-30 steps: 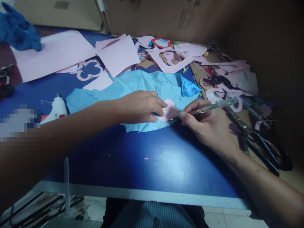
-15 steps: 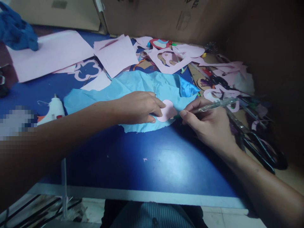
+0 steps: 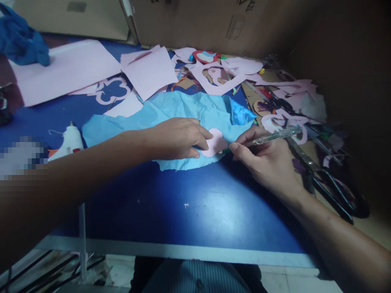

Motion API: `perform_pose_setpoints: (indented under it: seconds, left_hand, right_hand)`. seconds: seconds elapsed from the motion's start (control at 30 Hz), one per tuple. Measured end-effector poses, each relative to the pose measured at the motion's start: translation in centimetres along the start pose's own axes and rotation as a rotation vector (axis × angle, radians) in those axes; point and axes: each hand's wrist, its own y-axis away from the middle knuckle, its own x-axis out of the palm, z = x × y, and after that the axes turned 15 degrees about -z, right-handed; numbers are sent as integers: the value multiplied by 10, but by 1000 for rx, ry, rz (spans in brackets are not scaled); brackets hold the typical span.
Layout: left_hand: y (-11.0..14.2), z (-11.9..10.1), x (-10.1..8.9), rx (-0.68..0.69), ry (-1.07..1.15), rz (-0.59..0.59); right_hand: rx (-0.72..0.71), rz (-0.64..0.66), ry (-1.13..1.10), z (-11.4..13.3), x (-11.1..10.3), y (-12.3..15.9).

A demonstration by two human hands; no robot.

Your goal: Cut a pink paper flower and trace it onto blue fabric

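My left hand (image 3: 179,137) lies on a light blue cloth (image 3: 171,114) and presses a small pink paper cutout (image 3: 216,143) down with its fingertips, fingers curled. My right hand (image 3: 265,158) grips a clear pen (image 3: 271,136), its tip at the cutout's right edge. Cloth and cutout rest on the blue table (image 3: 183,203).
A white glue gun (image 3: 71,137) lies left of the cloth. Pink paper sheets (image 3: 65,69) and cut scraps (image 3: 220,73) cover the back. Large black scissors (image 3: 330,183) lie at the right. A dark blue cloth (image 3: 21,40) sits far left. Cardboard (image 3: 214,20) stands behind.
The pen tip has shifted very slightly along the cutout's edge. Both hands otherwise stay in place.
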Motion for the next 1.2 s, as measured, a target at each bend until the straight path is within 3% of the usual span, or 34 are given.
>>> perform_pose_setpoints:
  seconds: [0.17,0.37,0.8,1.2]
  left_hand:
    - [-1,0,0,-3,6,1]
    - [1,0,1,-8,1,4]
    - [-2,0,1,-2,-5,3]
    - [3,2,2,-19,18,-5]
  right_hand:
    - [-1,25,15,1,1,1]
    - [-3,-44,22,2,-2,-2]
    - [-4,40,-15,2,3,2]
    - [-9,-73,41,5,-6,-3]
